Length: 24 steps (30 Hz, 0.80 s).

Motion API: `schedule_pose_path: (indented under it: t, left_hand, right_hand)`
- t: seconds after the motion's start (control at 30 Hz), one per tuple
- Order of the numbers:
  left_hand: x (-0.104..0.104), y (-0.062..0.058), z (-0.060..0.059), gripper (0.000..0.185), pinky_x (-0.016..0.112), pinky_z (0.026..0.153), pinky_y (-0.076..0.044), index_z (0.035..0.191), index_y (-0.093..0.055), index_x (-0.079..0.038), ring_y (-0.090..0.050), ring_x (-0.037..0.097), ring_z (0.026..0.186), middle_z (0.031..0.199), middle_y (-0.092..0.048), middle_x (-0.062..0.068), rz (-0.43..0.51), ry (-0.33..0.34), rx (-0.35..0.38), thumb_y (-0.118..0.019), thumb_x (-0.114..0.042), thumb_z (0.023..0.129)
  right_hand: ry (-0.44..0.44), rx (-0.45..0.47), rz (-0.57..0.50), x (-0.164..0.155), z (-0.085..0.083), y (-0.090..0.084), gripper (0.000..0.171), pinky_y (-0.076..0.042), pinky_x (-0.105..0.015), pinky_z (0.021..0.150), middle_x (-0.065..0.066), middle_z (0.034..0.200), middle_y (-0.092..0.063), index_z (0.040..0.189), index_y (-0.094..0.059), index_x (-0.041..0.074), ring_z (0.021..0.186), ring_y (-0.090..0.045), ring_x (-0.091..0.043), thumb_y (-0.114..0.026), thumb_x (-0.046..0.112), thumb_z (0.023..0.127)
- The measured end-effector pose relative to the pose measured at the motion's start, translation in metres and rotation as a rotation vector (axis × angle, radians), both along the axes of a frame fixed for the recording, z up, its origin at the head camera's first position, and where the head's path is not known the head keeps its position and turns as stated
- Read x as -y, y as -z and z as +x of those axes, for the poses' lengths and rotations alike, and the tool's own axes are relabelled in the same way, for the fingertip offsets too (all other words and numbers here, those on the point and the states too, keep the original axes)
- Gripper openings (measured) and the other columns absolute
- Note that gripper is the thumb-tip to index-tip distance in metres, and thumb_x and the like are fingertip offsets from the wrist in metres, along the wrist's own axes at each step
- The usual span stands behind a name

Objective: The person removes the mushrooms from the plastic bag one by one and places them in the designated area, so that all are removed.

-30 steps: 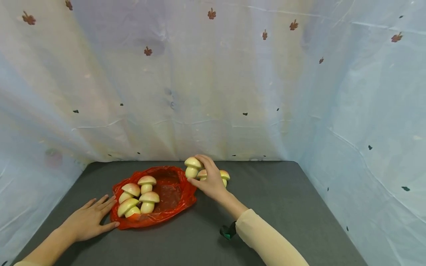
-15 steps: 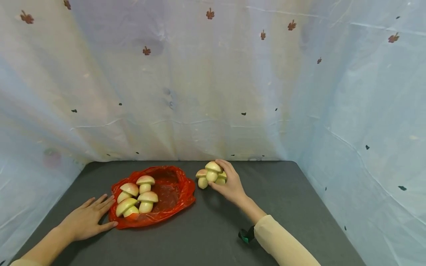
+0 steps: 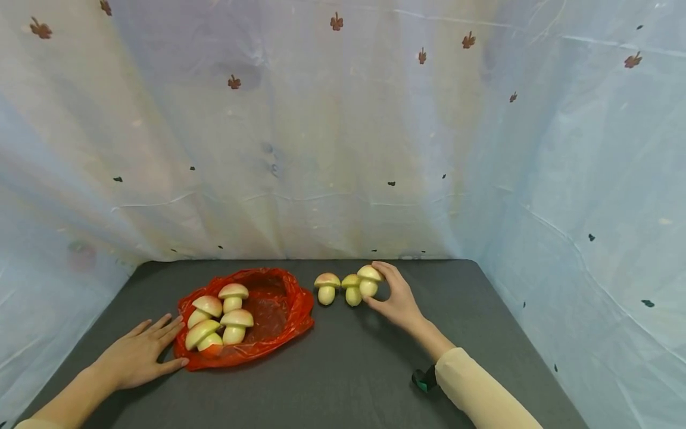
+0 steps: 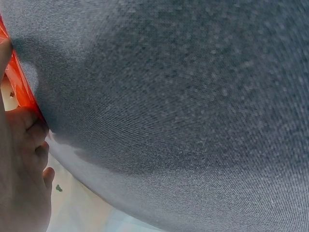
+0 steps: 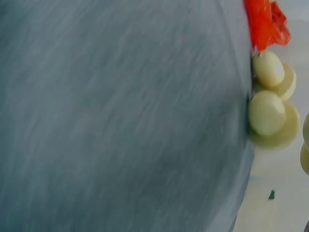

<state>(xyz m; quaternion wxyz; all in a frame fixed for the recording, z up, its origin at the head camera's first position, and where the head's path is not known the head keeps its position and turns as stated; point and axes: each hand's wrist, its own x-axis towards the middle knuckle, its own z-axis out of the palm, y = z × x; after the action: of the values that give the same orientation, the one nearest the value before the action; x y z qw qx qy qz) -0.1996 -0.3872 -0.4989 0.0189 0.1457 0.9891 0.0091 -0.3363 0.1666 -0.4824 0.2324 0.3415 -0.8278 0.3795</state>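
My right hand [image 3: 395, 298] grips a pale toy mushroom [image 3: 369, 280] on the dark table [image 3: 343, 369], fingers curled round its cap and stem. Two more mushrooms [image 3: 326, 288] [image 3: 351, 288] stand in a row just left of it; the right wrist view shows these two [image 5: 268, 68] [image 5: 266, 113] from below. My left hand [image 3: 140, 351] lies flat on the table, fingertips touching the edge of a red plastic bag [image 3: 278, 310]. Several mushrooms [image 3: 222, 319] lie in the bag. The left wrist view shows the hand [image 4: 21, 169] beside the bag's edge [image 4: 21, 89].
A pale sheet with small leaf prints [image 3: 343, 131] walls the table at the back and both sides. A green wrist strap [image 3: 423, 379] shows below my right sleeve.
My right hand carried a mushroom from beside the bag to the right and set it at the right end of the row. The left hand has stayed still.
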Motion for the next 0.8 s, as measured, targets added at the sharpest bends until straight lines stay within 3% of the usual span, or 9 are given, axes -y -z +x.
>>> schedule_pose_path:
  t: [0.37,0.8]
  left_hand:
    - [0.001,0.001,0.000,0.091,0.070,0.115,-0.028,0.148,-0.056,0.003,-0.042,0.050,0.143,0.153,-0.050,0.027,0.037,-0.006,0.004,-0.065,-0.068,0.091]
    - [0.005,0.008,0.000,0.090,0.069,0.114,-0.029,0.149,-0.055,0.001,-0.041,0.050,0.144,0.155,-0.049,0.026,0.068,-0.004,-0.014,-0.066,-0.067,0.092]
  right_hand:
    - [0.058,0.107,0.153,-0.031,-0.006,0.002,0.081,-0.051,-0.056,0.105,-0.018,0.150,-0.051,0.148,-0.051,-0.001,0.131,-0.057,-0.036,-0.092,0.010,0.080]
    - [0.072,0.222,0.294,-0.035,-0.017,0.011,0.080,-0.050,-0.057,0.107,-0.020,0.152,-0.049,0.150,-0.049,-0.002,0.135,-0.055,-0.039,-0.089,0.011,0.082]
